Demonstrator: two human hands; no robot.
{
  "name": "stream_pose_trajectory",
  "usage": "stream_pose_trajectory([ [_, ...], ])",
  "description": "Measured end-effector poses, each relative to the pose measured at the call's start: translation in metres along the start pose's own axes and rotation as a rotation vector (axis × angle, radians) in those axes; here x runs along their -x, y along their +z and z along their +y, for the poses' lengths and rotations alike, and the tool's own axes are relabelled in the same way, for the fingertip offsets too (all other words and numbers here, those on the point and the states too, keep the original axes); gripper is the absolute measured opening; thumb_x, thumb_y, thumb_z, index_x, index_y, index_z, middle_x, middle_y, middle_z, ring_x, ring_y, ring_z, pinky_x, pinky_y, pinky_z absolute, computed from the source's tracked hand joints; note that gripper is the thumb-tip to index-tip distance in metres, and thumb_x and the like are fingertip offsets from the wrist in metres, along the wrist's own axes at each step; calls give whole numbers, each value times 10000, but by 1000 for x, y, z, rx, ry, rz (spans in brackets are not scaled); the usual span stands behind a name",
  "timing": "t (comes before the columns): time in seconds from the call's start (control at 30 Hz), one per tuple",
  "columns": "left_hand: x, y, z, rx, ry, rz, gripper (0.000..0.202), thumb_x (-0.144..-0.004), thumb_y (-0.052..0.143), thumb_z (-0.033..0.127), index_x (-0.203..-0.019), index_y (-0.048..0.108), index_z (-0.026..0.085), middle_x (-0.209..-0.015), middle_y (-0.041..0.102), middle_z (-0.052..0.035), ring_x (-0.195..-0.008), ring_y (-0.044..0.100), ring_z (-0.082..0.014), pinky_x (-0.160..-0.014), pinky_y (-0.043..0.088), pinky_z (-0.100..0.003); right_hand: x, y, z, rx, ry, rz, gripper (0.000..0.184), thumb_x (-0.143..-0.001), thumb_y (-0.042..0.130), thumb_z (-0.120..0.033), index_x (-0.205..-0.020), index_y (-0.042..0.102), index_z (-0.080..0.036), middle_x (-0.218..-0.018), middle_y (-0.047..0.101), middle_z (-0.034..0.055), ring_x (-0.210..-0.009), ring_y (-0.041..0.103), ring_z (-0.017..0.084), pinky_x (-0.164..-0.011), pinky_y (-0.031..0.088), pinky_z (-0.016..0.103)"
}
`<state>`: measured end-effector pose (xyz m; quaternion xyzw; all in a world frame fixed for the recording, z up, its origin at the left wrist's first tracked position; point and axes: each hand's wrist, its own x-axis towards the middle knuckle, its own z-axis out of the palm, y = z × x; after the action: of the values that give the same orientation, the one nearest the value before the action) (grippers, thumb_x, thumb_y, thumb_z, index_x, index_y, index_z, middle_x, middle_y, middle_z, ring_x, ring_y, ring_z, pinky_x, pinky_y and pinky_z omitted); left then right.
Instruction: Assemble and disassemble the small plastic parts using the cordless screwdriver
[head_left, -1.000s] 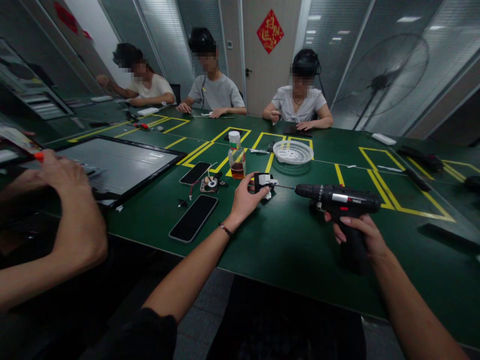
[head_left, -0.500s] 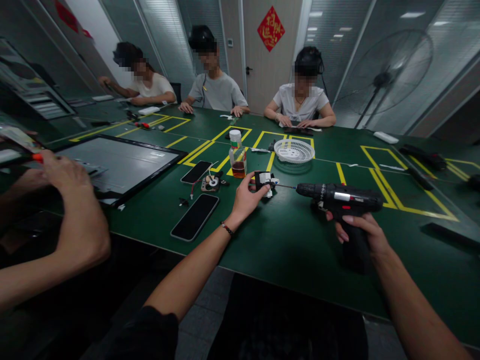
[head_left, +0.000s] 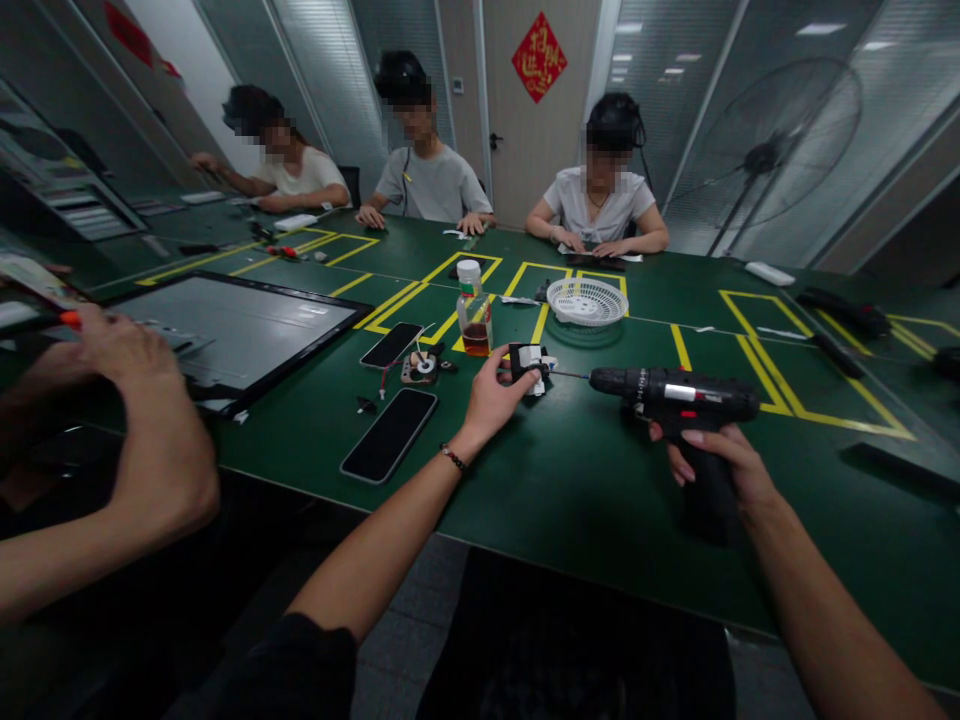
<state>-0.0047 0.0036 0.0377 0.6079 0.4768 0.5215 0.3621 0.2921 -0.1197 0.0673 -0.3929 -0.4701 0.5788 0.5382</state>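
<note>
My left hand [head_left: 493,397] grips a small black and white part [head_left: 531,362] between thumb and fingers, just above the table. In my right hand [head_left: 724,460] is a black cordless drill [head_left: 675,392], held by its handle and level, nose to the left. Its long thin bit [head_left: 571,375] reaches to the right side of the small part; whether the tip sits in a screw is too small to tell. Left of my left hand lie a small round-centred component with wires [head_left: 421,366] and two phones, the larger phone [head_left: 390,435] nearer me.
A bottle of reddish-brown liquid [head_left: 475,325] stands beyond my left hand, with a white plastic basket [head_left: 587,302] right of it. A large framed panel [head_left: 255,320] lies left. A co-worker's arm [head_left: 142,440] is close at left; three people sit across the green table [head_left: 570,540].
The drill has shifted very slightly left, along with a small shift of the whole view. Both hands keep their grip, and the bit remains at the small part.
</note>
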Motion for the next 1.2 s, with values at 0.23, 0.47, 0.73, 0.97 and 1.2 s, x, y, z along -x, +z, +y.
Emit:
stream_pose_trajectory([
  [0.23,-1,-1,-2,-51,23,-8,566,-809,702,432,-1310,558,209,-1129,636,-102,-918,611,-221,-852,514,-372,1,-1,-4,-5,10,-13,281,-821,632,-280,-1078,641,-165,-1016,689,141,-460,503,129,-418,495,332],
  [0.47,0,-1,-2,-51,30,-7,567,-813,705,421,-1313,554,202,-1110,641,-98,-872,619,-201,-795,524,-338,-1,-6,1,-10,-11,-12,269,-834,607,-261,-1081,637,-158,-1051,685,151,-452,504,122,-415,491,326],
  [0.73,0,0,1,-72,47,-6,517,-832,695,355,-1305,558,199,-1094,647,-90,-862,626,-180,-769,535,-315,0,-5,2,5,6,-9,232,-837,610,-264,-1042,637,-159,-1068,687,151,-461,514,119,-425,498,318],
  [0.97,-1,0,-3,-91,48,7,525,-830,696,387,-1303,559,207,-1093,649,-87,-861,624,-186,-765,535,-321,0,-5,0,-4,9,-8,303,-828,613,-275,-1118,609,-188,-1049,690,134,-456,516,127,-420,490,324],
  [1.2,0,0,-6,-111,50,7,544,-824,699,414,-1310,555,216,-1136,634,-90,-868,628,-188,-766,535,-325,-1,-5,0,2,11,-12,349,-830,612,-279,-1163,600,-176,-1069,683,145,-462,516,123,-426,497,325],
])
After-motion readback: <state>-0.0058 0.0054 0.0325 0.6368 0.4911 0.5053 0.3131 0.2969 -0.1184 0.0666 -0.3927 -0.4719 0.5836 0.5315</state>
